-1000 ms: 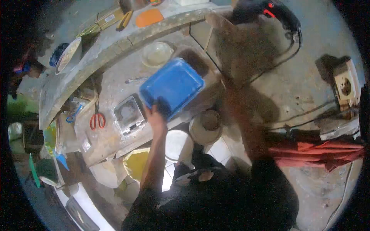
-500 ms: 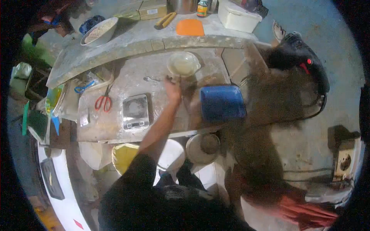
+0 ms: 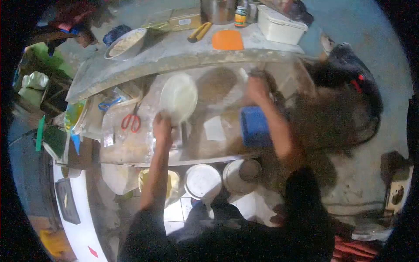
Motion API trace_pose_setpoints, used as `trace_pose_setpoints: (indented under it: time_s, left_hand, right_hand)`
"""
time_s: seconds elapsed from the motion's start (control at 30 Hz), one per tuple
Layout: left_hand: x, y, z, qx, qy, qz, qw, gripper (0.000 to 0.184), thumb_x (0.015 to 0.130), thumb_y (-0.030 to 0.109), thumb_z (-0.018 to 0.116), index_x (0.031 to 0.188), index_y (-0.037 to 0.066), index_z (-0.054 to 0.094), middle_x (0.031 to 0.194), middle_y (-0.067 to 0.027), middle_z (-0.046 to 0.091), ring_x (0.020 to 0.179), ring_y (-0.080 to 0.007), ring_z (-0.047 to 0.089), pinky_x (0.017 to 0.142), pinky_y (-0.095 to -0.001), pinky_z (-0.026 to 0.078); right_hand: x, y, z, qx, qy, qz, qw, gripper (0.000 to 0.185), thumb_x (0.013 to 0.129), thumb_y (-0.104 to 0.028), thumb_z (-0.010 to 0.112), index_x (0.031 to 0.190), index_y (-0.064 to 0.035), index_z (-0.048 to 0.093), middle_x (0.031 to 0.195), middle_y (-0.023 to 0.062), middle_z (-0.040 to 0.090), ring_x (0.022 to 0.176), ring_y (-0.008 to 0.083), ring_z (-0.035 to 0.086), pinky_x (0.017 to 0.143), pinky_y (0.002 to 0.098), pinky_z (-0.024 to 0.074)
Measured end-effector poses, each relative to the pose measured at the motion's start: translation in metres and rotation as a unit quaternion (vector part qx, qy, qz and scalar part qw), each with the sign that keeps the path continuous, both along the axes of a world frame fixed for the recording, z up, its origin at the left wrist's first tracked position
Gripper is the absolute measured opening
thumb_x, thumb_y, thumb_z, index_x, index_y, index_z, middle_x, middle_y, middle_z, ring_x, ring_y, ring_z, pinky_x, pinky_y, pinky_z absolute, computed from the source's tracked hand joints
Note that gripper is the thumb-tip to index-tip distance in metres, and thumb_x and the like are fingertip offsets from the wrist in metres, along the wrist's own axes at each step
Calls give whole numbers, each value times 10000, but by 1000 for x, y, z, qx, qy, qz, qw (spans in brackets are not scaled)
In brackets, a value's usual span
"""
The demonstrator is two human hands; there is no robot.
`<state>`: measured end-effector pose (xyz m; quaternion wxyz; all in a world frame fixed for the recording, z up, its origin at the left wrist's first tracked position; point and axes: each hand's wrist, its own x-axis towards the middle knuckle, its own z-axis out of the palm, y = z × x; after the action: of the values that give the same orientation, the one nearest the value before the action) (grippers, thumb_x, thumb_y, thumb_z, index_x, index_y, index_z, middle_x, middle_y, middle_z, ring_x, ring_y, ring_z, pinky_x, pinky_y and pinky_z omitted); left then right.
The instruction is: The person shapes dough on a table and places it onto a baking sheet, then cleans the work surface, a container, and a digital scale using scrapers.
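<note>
My left hand (image 3: 162, 126) is closed on the near rim of a pale round bowl (image 3: 179, 94), which is tilted and covers most of the kitchen scale (image 3: 175, 143). Blur softens the bowl's inside. Toward the back right of the worktop, my right hand (image 3: 258, 89) is curled, smeared by motion. A small whitish piece (image 3: 243, 74) shows beside its fingers, too blurred to name. Below that hand, partly behind my right forearm, lies a blue tray (image 3: 251, 126). A white square piece (image 3: 214, 128) lies between the scale and the tray.
Red-handled scissors (image 3: 131, 123) lie at the left of the worktop (image 3: 118, 150). The raised ledge behind holds a bowl of pale contents (image 3: 126, 46), an orange scraper (image 3: 228, 40), a jar (image 3: 240, 16) and a white tub (image 3: 281, 28). Buckets (image 3: 203, 181) stand below the front edge.
My left hand has taken the bowl leftward and nearer, over the scale. My right hand has come in at the back right. The white square piece now shows. The camera view has shifted.
</note>
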<state>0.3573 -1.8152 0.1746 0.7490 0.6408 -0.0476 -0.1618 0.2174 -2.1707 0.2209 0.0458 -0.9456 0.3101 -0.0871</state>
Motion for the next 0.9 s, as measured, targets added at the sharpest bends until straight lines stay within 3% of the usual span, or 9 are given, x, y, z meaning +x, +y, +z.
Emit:
trace_pose_setpoints:
  time_s: [0.1,0.17,0.27,0.33,0.37,0.43,0.63,0.73,0.9]
  left_hand:
    - [-61,126,3,48,-49,84,994,477,978,109,530,1430,-18,444,1373,-137,536,1208,-211,535,978,-333,457]
    - [-106,198,24,95,-56,102,989,510,998,172,542,1449,-31,417,1367,-151,529,1225,-237,523,1009,-362,445]
    - [-146,271,33,167,-22,135,976,541,944,244,637,1383,-25,472,1214,-135,584,1085,-195,566,808,-356,505]
    - [-154,281,19,139,-13,155,978,557,910,189,628,1394,-33,466,1279,-156,556,1105,-222,572,840,-366,511]
    - [-153,270,16,114,-23,177,977,555,901,163,619,1396,-35,466,1310,-164,543,1116,-231,573,853,-369,511]
    - [-139,270,5,149,-20,165,975,559,906,154,590,1414,-36,454,1360,-181,515,1144,-262,567,884,-378,512]
    - [-145,303,52,232,79,277,929,704,856,203,614,1482,-13,373,1365,-228,516,1158,-358,564,844,-450,548]
    - [-181,357,30,222,14,280,934,515,888,171,581,1350,-28,471,1212,-176,585,1032,-286,606,853,-388,511]
    - [-166,343,11,210,-12,240,948,458,881,187,571,1275,-39,517,1109,-139,604,990,-244,583,815,-338,487]
  right_hand:
    - [30,-100,-61,-77,41,-2,996,205,889,-153,564,900,-29,727,889,195,720,835,336,709,729,446,579]
    - [32,-125,-89,-12,8,-70,997,211,890,-156,557,881,-39,732,871,177,719,823,321,703,715,445,570]
    - [82,-71,-120,-6,-5,-85,996,225,893,-161,546,852,-55,740,842,150,718,804,298,692,694,443,556]
    - [109,36,-98,-53,62,46,996,236,886,-168,537,880,-81,756,882,154,732,853,333,699,724,474,549]
    - [134,43,-171,-17,-107,132,985,224,867,-149,544,881,-80,757,902,177,731,877,379,706,761,489,553]
    - [160,131,-97,54,53,91,993,226,844,-165,568,908,-58,756,969,191,728,970,369,701,809,492,548]
    - [83,-34,-102,161,-112,-59,979,220,815,-209,625,919,-64,755,945,191,728,900,343,716,765,463,566]
    - [43,-128,-146,144,-135,-87,976,205,817,-203,624,891,-64,755,926,177,733,886,330,720,750,453,571]
    - [165,-6,-127,-43,53,-2,998,188,819,-192,623,845,-63,756,893,154,741,863,307,729,725,434,579]
